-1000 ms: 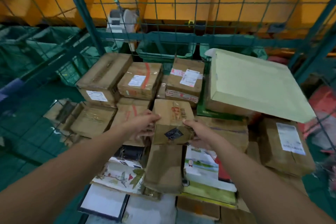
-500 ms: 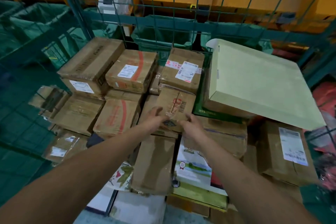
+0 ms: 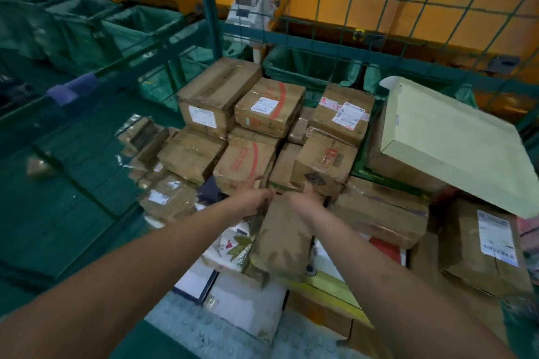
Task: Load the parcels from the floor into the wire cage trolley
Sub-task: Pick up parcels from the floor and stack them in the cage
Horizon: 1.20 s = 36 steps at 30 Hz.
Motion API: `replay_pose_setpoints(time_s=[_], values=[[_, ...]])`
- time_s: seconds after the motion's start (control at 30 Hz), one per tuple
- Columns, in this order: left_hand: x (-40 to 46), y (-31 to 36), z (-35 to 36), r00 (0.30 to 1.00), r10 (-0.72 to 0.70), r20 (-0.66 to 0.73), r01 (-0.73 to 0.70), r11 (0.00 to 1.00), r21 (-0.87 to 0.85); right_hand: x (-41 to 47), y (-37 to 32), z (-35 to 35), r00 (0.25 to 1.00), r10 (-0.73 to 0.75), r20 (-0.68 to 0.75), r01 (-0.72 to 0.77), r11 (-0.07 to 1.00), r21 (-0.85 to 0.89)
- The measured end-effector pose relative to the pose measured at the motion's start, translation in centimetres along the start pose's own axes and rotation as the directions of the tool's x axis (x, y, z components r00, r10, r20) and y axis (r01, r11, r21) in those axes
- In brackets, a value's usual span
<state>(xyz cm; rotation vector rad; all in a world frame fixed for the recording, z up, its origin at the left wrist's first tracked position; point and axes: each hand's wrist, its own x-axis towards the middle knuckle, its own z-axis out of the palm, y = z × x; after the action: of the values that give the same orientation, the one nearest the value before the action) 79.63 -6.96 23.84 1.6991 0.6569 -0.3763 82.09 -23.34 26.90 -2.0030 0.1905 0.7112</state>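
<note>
Inside the green wire cage trolley (image 3: 335, 38), toward the middle of the stack, the small brown cardboard parcel with the red mark and dark sticker (image 3: 323, 165) now rests on the boxes below it, tilted a little, its far end against the brown carton with the white and red labels (image 3: 342, 114). A second ago you held that parcel by its two sides above the stack; half a second ago you were pushing it down into place. Now both your hands are off it and drawn back toward you.

Your left hand (image 3: 253, 198) has its fingers loosely spread and holds nothing, though its fingertips sit at the near edge of the brown carton with red print (image 3: 245, 165); whether they touch it I cannot tell, since the hand is blurred. Your right hand (image 3: 304, 198) is likewise relaxed and empty, hovering just before the parcel's near face, over the long brown paper-wrapped parcel (image 3: 281, 242).

So this parcel counts as loaded, in my judgement. It looks steady enough where it leans, wedged between neighbours. At the right side of the trolley the large pale green flat box (image 3: 449, 143) lies slanted across other cartons and may slide if you stack against it. Your next move is probably back to the floor for another parcel.
</note>
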Motion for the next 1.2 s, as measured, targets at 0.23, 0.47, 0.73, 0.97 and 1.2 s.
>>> replay_pose_setpoints(time_s=[0.23, 0.47, 0.73, 0.97, 1.2], values=[[-12.7, -8.1, -8.6, 0.995, -0.04, -0.095, 0.032, 0.996, -0.08, -10.3, -1.8, 10.9, 0.979, -0.072, 0.19, 0.115, 0.967, -0.228], [-25.8, -20.5, -16.4, 0.974, -0.083, -0.212, 0.04, 0.98, -0.197, -21.3, 0.5, 23.3, 0.917, -0.03, 0.398, 0.161, 0.94, -0.301], [-45.4, -38.6, -23.7, 0.877, -0.25, -0.41, 0.114, 0.938, -0.327, -36.3, 7.2, 41.4, 0.766, 0.085, 0.637, 0.276, 0.852, -0.445], [-62.5, -52.4, -27.7, 0.703, -0.451, -0.55, 0.113, 0.834, -0.54, -50.9, 12.8, 55.6, 0.56, 0.206, 0.803, 0.497, 0.692, -0.524], [-77.7, -63.0, -27.5, 0.462, -0.634, -0.621, -0.027, 0.689, -0.724, -64.8, 18.3, 66.7, 0.364, 0.321, 0.874, 0.768, 0.428, -0.477]])
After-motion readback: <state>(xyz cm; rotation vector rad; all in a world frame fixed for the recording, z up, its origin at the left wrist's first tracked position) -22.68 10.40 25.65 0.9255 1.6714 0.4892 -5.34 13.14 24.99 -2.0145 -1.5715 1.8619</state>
